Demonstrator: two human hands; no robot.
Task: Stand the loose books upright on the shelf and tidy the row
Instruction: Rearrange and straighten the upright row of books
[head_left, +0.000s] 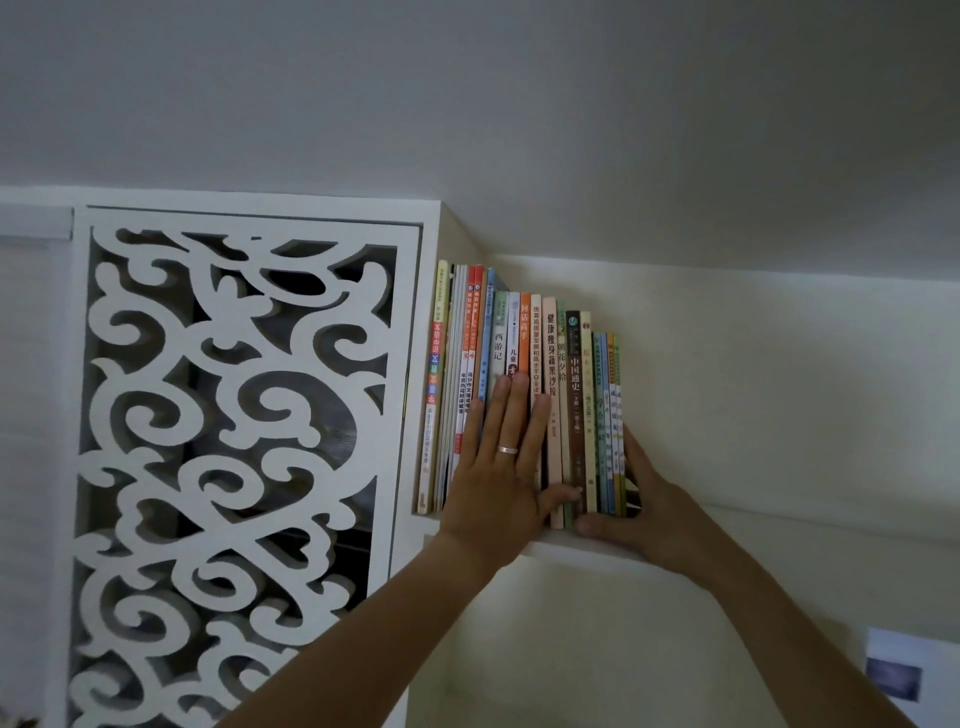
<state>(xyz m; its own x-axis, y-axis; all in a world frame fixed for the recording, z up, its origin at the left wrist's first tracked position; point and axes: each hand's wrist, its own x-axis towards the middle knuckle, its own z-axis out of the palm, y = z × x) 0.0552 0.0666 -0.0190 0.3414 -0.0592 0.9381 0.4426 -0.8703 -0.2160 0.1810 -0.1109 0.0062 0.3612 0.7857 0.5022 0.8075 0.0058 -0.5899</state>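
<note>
The row of books (524, 405) stands upright at the shelf's (571, 550) left end, against the fretwork cabinet (234, 441). The left hand (498, 467) lies flat on the spines, fingers straight and together; the right hand (639, 509) cups the row's right end, thumb along the shelf's front edge. To square the row, press leftward evenly while pushing the proud spines flush.
</note>
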